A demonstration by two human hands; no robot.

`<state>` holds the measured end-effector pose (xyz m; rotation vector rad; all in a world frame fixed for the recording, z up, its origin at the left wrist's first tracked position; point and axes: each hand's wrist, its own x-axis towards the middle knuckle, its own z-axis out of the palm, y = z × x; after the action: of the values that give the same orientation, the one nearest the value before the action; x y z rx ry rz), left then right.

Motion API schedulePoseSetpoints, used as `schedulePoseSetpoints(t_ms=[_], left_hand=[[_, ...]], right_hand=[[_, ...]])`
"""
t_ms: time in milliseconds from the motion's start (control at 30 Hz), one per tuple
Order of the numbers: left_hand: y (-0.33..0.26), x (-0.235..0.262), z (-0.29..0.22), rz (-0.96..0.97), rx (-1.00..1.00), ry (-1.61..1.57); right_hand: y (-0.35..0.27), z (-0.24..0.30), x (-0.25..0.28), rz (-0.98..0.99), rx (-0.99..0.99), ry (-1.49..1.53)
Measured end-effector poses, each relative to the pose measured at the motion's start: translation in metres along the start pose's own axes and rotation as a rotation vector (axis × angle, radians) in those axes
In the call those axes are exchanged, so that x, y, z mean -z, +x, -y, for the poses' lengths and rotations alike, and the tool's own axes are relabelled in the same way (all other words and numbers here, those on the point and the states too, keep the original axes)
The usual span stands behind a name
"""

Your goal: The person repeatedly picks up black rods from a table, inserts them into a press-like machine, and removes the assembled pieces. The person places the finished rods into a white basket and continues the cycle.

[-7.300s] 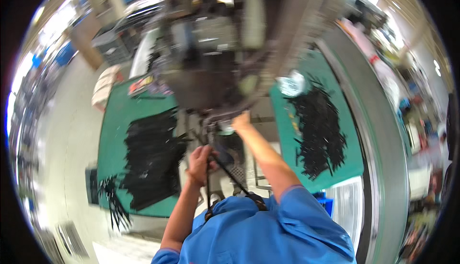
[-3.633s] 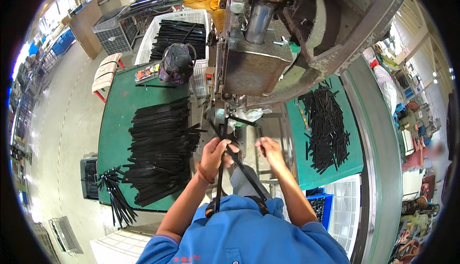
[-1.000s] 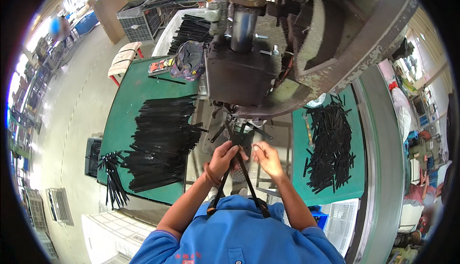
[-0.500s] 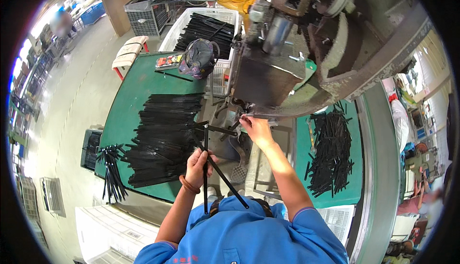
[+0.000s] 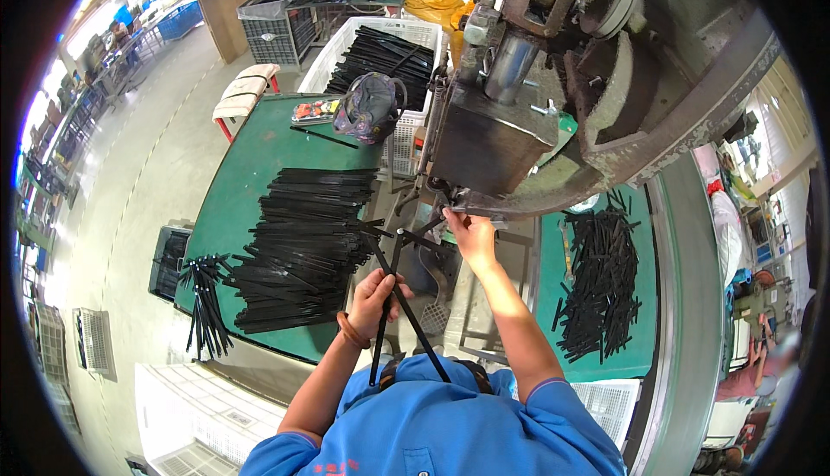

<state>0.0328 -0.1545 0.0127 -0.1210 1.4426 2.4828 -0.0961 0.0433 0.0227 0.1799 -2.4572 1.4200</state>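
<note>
My left hand (image 5: 378,297) is closed around long, narrow black strips (image 5: 424,338) that cross each other just above the fist. Their lower ends hang down in front of my blue shirt. At the base of a heavy press machine (image 5: 493,143), my right hand (image 5: 473,237) has its fingertips pinched together beside the tooling. Whatever sits between those fingertips is too small and hidden to make out. More black strips (image 5: 304,247) lie in a wide stack left of my left hand. Shorter black pieces (image 5: 598,281) form a loose heap to the right of my right arm.
A green table (image 5: 229,169) carries the stack, with a fabric-covered basket (image 5: 367,108) at its far end. Behind it, a white crate (image 5: 429,39) holds more strips. A bundle of strips (image 5: 206,307) overhangs the left edge. A foot pedal (image 5: 434,316) is below; a wrench (image 5: 567,251) lies right.
The view has shifted slightly. One strip in my left hand has swung from nearly vertical to a slant, its upper end now farther right. My right hand stays by the press.
</note>
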Motion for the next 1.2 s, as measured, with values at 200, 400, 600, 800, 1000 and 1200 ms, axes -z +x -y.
schedulePoseSetpoints(t_ms=[200, 400, 600, 800, 1000, 1200], left_hand=[[0.014, -0.024, -0.006, 0.091, 0.058, 0.050], [0.055, -0.061, -0.007, 0.223, 0.085, 0.131], [0.069, -0.065, 0.015, 0.225, 0.129, 0.118], [0.076, -0.067, 0.013, 0.242, 0.143, 0.113], [0.081, -0.062, 0.024, 0.230, 0.243, 0.097], [0.077, -0.061, 0.017, 0.231, 0.269, 0.139]], right_hand=[[0.012, -0.046, 0.003, -0.066, -0.381, 0.563], [0.026, -0.118, 0.048, -0.109, -0.017, -0.503], [-0.077, -0.060, 0.067, 0.336, -0.569, 0.655], [-0.135, 0.012, 0.067, 0.413, -0.494, 0.703], [-0.144, 0.025, 0.053, 0.260, -0.577, 0.598], [-0.148, 0.033, 0.044, 0.174, -0.615, 0.564]])
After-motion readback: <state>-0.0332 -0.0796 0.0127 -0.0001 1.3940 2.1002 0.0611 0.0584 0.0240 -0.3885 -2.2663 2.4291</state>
